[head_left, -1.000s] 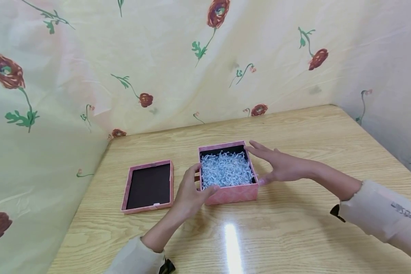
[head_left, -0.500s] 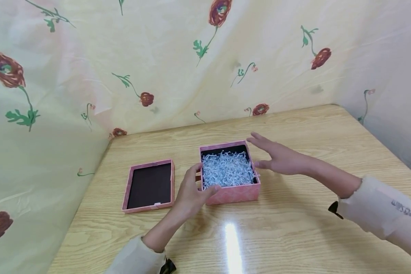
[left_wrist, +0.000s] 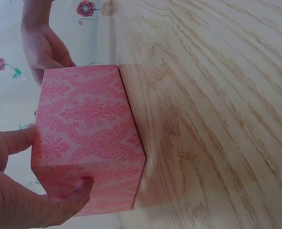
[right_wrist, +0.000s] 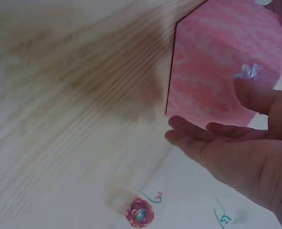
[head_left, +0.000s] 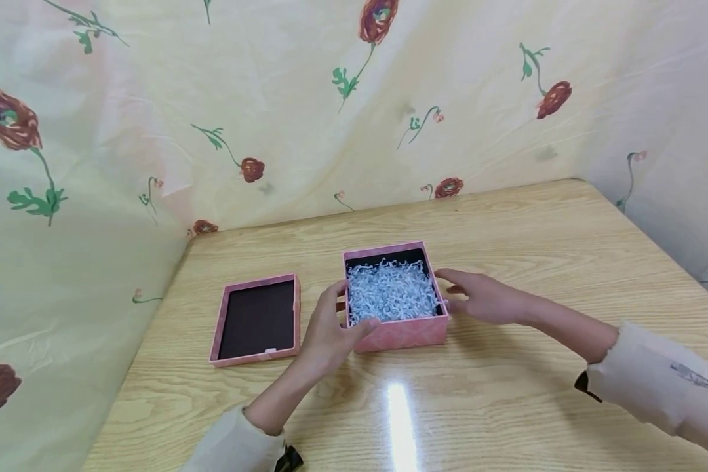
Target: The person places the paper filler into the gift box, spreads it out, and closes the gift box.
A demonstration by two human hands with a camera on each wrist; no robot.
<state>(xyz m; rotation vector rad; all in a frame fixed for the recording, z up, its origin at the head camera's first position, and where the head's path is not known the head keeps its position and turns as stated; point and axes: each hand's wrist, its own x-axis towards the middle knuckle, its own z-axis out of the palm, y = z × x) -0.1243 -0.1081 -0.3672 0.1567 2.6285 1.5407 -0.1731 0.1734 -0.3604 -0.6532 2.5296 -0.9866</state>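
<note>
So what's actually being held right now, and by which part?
The left hand grips the pink box at its near left corner, thumb on the front wall. The right hand is open beside the right wall; contact cannot be told.

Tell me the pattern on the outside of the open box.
Pink damask-style ornamental print on the box, clearest in the left wrist view.

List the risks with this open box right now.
The pink box is open and heaped with white paper shreds; a tilt or jolt could spill them on the table. The left hand grips only one corner, while the right hand is open alongside, so a lift might twist.
</note>
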